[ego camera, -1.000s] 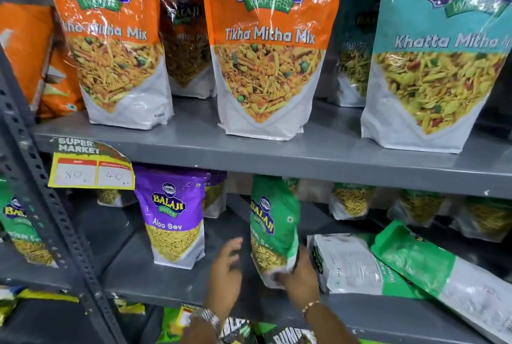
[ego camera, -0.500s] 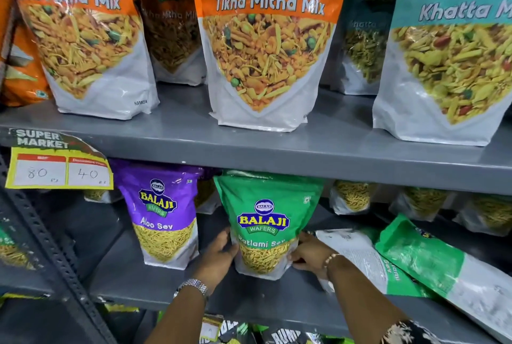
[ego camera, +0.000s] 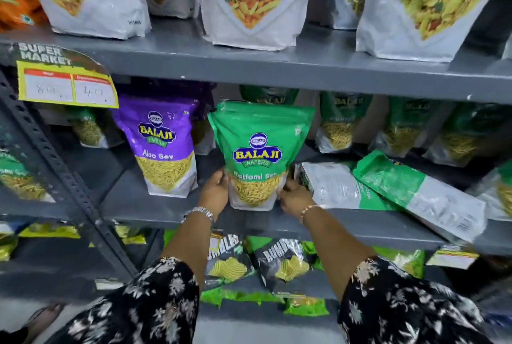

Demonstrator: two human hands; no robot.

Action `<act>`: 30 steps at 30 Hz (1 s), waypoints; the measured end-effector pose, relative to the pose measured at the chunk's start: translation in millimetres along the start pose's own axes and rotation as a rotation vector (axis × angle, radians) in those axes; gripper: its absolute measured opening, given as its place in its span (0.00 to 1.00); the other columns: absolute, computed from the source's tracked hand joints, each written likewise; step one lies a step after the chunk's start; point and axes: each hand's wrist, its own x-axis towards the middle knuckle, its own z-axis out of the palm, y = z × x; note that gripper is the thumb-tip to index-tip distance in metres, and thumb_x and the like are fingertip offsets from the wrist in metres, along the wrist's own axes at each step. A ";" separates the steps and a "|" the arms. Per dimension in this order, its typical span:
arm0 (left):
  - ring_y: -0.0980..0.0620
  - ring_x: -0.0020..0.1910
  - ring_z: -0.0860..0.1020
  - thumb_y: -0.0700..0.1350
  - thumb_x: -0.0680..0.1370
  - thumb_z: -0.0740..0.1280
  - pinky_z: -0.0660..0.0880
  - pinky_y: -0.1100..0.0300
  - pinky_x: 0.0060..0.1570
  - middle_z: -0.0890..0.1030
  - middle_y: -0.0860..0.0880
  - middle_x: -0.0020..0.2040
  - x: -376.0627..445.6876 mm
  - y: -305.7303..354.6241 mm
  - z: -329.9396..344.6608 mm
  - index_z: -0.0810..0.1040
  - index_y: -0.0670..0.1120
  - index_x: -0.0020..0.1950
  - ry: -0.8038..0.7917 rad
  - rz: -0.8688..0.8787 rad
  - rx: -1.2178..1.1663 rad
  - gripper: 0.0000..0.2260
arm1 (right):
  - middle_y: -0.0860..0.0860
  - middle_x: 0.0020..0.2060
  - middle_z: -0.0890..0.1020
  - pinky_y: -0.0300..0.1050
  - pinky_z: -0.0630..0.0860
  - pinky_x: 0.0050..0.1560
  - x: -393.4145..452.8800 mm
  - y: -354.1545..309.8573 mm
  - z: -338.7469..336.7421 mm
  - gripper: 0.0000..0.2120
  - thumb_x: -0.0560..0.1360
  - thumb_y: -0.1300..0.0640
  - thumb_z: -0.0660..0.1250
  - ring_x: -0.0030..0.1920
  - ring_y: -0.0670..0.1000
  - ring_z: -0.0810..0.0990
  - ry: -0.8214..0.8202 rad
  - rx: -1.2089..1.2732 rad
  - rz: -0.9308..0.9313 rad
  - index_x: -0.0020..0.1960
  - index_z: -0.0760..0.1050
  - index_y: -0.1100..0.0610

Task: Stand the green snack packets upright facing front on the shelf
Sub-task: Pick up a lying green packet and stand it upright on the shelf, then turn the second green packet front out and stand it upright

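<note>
A green Ratlami Sev packet (ego camera: 259, 147) stands upright on the middle grey shelf (ego camera: 171, 205), its front label towards me. My left hand (ego camera: 214, 191) presses against its lower left side and my right hand (ego camera: 293, 198) grips its lower right corner. Right of it, two green packets lie flat on the shelf, back side up: one (ego camera: 335, 185) beside my right hand, another (ego camera: 424, 194) overlapping it and reaching past the shelf edge. More green packets (ego camera: 340, 122) stand in the back row.
A purple Aloo Sev packet (ego camera: 163, 144) stands just left of the green one. A yellow price tag (ego camera: 66, 86) hangs from the upper shelf, which carries large orange and teal packets. A slotted steel upright (ego camera: 55, 155) runs at left. Chip bags (ego camera: 282, 266) fill the lower shelf.
The green packet was turned from edge-on to facing front and now stands upright on the shelf. Both hands stay at its lower sides. The camera has tilted down and moved closer.
</note>
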 end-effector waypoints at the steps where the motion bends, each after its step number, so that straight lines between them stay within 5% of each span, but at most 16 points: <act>1: 0.38 0.60 0.77 0.43 0.82 0.55 0.73 0.45 0.61 0.79 0.38 0.61 1.2 -0.3 0.4 0.73 0.46 0.65 -0.013 -0.016 -0.012 0.14 | 0.58 0.48 0.79 0.55 0.75 0.57 -2.9 0.6 1.9 0.14 0.77 0.55 0.62 0.46 0.53 0.75 0.002 -0.010 0.005 0.60 0.75 0.59; 4: 0.41 0.61 0.76 0.42 0.81 0.54 0.72 0.44 0.64 0.77 0.39 0.63 3.2 0.4 1.5 0.72 0.44 0.64 -0.042 -0.027 -0.018 0.14 | 0.58 0.50 0.78 0.57 0.74 0.60 -11.9 0.3 4.5 0.16 0.77 0.53 0.61 0.49 0.56 0.76 -0.003 -0.014 0.000 0.62 0.73 0.58; 8: 0.41 0.64 0.74 0.42 0.82 0.54 0.70 0.46 0.66 0.74 0.43 0.68 -11.8 3.2 -2.7 0.66 0.48 0.72 -0.018 0.021 -0.007 0.19 | 0.60 0.67 0.74 0.50 0.71 0.64 -28.8 -2.2 -3.0 0.27 0.76 0.60 0.62 0.66 0.62 0.73 0.040 -0.020 -0.030 0.74 0.61 0.55; 11: 0.41 0.49 0.76 0.40 0.81 0.54 0.72 0.51 0.50 0.77 0.35 0.62 -26.0 -3.0 -10.0 0.66 0.45 0.73 0.046 0.002 0.002 0.19 | 0.62 0.62 0.77 0.46 0.71 0.53 -55.5 5.0 -26.9 0.25 0.76 0.65 0.59 0.61 0.63 0.76 0.169 -0.103 -0.076 0.72 0.63 0.57; 14: 0.36 0.56 0.77 0.35 0.78 0.60 0.74 0.47 0.59 0.77 0.32 0.61 -40.7 -11.6 -8.7 0.72 0.37 0.65 0.152 -0.113 -0.074 0.16 | 0.60 0.51 0.82 0.47 0.73 0.46 -78.9 24.0 -56.0 0.21 0.73 0.67 0.59 0.51 0.60 0.80 0.294 -0.132 -0.055 0.65 0.70 0.56; 17: 0.34 0.51 0.79 0.37 0.76 0.63 0.73 0.48 0.50 0.81 0.32 0.52 -86.6 -10.1 25.4 0.76 0.40 0.50 0.327 -0.147 -0.001 0.05 | 0.56 0.45 0.82 0.43 0.71 0.39 -88.6 38.4 -86.6 0.18 0.73 0.66 0.61 0.41 0.56 0.78 0.379 -0.120 0.040 0.61 0.72 0.55; 19: 0.33 0.45 0.81 0.38 0.75 0.66 0.74 0.48 0.45 0.82 0.31 0.44 -117.3 -8.0 69.2 0.72 0.46 0.42 0.330 -0.055 0.047 0.05 | 0.55 0.46 0.81 0.44 0.72 0.41 -91.9 45.5 -105.6 0.17 0.73 0.62 0.64 0.42 0.55 0.77 0.414 -0.085 0.095 0.62 0.72 0.56; 22: 0.43 0.35 0.83 0.39 0.73 0.69 0.75 0.58 0.38 0.83 0.38 0.36 -145.1 1.4 125.2 0.75 0.51 0.42 0.189 0.186 0.162 0.07 | 0.55 0.54 0.78 0.47 0.75 0.51 -89.1 67.6 -135.5 0.21 0.73 0.62 0.62 0.54 0.57 0.76 0.495 -0.316 0.065 0.65 0.70 0.55; 24: 0.46 0.40 0.82 0.44 0.74 0.66 0.75 0.58 0.42 0.83 0.45 0.42 -141.5 17.1 158.1 0.78 0.51 0.52 0.079 0.369 0.292 0.08 | 0.54 0.62 0.74 0.50 0.74 0.60 -84.1 88.3 -167.2 0.22 0.74 0.58 0.62 0.64 0.56 0.71 0.560 -0.612 0.035 0.68 0.67 0.53; 27: 0.52 0.61 0.74 0.50 0.75 0.60 0.72 0.57 0.57 0.75 0.52 0.62 -118.5 46.0 188.0 0.68 0.54 0.67 -0.005 0.631 0.685 0.19 | 0.53 0.75 0.61 0.53 0.63 0.71 -73.2 114.9 -213.6 0.28 0.75 0.50 0.60 0.75 0.55 0.59 0.514 -0.898 0.047 0.74 0.58 0.51; 30: 0.52 0.76 0.57 0.50 0.75 0.58 0.65 0.54 0.69 0.59 0.53 0.77 -91.5 66.0 207.4 0.56 0.55 0.75 -0.045 0.569 0.900 0.28 | 0.52 0.79 0.50 0.59 0.53 0.75 -58.2 136.4 -244.7 0.34 0.74 0.43 0.59 0.78 0.58 0.50 0.346 -1.049 0.033 0.77 0.52 0.48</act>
